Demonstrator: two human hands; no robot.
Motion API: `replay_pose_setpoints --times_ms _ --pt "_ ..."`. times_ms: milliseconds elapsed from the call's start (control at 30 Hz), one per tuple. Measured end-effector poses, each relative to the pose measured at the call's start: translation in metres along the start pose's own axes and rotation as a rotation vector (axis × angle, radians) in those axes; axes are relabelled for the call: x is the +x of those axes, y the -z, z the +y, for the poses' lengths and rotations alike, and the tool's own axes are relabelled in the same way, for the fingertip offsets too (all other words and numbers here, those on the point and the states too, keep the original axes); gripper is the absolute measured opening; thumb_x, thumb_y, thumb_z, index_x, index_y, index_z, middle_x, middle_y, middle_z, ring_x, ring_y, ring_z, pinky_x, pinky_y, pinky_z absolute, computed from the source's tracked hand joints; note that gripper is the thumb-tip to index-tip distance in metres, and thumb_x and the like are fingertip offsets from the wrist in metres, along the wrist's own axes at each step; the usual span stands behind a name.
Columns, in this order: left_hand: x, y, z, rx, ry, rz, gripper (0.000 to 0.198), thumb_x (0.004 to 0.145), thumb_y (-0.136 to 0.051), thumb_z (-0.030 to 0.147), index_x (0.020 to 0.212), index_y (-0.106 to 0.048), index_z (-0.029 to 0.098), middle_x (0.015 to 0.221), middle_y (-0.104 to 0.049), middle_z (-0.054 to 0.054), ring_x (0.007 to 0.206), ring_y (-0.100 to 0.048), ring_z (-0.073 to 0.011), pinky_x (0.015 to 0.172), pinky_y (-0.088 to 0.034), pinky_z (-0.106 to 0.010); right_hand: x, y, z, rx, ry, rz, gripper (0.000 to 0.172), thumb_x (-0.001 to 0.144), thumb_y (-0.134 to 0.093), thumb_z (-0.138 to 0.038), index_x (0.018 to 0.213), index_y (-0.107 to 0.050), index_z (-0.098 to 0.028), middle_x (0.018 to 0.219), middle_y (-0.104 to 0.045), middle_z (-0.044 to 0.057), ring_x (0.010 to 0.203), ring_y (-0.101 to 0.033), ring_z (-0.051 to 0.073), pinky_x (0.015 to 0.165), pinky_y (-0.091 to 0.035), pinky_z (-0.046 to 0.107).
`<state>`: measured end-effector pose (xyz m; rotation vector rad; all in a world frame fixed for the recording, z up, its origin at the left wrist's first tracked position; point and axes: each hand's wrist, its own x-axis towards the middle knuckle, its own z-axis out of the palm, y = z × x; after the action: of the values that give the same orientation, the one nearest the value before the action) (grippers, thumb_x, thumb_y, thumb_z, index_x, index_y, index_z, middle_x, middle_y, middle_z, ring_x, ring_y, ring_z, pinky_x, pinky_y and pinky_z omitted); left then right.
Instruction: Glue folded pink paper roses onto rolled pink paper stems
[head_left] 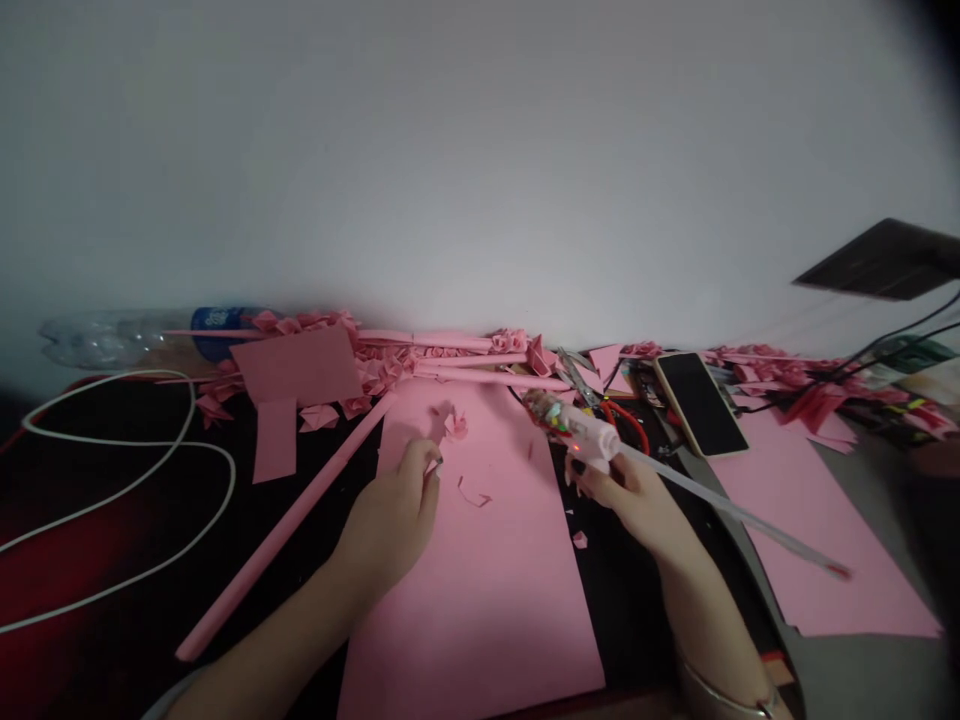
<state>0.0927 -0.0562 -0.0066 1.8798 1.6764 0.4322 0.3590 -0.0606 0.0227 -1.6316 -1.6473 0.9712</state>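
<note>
My right hand (626, 495) is wrapped round a white hot glue gun (592, 435) with a lit red light. A long translucent glue stick (739, 515) sticks out of its back end, and the nozzle end points left. My left hand (397, 510) is closed in a pinch over a large pink sheet (480, 600); a small pale bit shows at the fingertips, too small to name. Just beyond those fingers is a small pink paper flower (455, 426), and I cannot tell whether they touch it. Thin paper scraps (474, 495) lie to the right of the left hand.
A rolled pink paper tube (285, 530) lies at the left, near a white cable (225, 500). Along the wall are paper flowers (382, 370), pliers (577, 380) and a plastic bottle (112, 340). A phone (701, 400) and more pink sheets (817, 550) lie at the right.
</note>
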Motion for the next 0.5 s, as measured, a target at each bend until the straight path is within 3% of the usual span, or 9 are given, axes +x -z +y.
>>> replay_pose_setpoints --times_ms 167,267,400,500 --pt "0.004 0.001 0.005 0.288 0.046 -0.001 0.016 0.093 -0.03 0.021 0.102 -0.042 0.014 0.078 -0.065 -0.01 0.068 -0.066 -0.0236 0.052 -0.036 -0.027 -0.016 0.028 0.008 -0.053 0.02 0.115 0.026 0.088 -0.048 -0.037 0.088 -0.064 -0.016 0.075 -0.063 0.004 0.067 -0.056 0.016 0.062 -0.045 0.026" --pt "0.005 0.006 0.008 0.381 0.091 -0.003 0.018 0.093 -0.03 0.022 0.1 -0.044 0.014 0.074 -0.063 -0.008 0.064 -0.064 -0.0222 0.051 -0.035 -0.027 -0.025 0.032 0.017 -0.015 0.027 0.172 0.03 0.088 -0.05 -0.039 0.104 -0.062 -0.017 0.089 -0.066 0.007 0.078 -0.06 0.019 0.071 -0.048 0.029" --pt "0.003 0.018 0.009 0.336 0.033 0.128 0.015 0.089 -0.037 0.028 0.094 -0.047 0.017 0.089 -0.061 -0.009 0.08 -0.062 -0.0238 0.061 -0.041 -0.029 -0.03 0.028 0.027 0.037 0.022 0.192 0.039 0.086 -0.052 -0.045 0.113 -0.059 -0.019 0.099 -0.066 0.009 0.095 -0.061 0.024 0.087 -0.048 0.037" --pt "-0.006 0.018 0.016 0.196 -0.015 0.173 0.015 0.087 -0.04 0.032 0.086 -0.048 0.019 0.088 -0.058 -0.007 0.08 -0.058 -0.0231 0.067 -0.044 -0.032 -0.033 0.021 0.028 0.073 0.025 0.139 0.041 0.087 -0.052 -0.042 0.122 -0.055 -0.022 0.115 -0.063 0.009 0.115 -0.053 0.026 0.102 -0.039 0.042"
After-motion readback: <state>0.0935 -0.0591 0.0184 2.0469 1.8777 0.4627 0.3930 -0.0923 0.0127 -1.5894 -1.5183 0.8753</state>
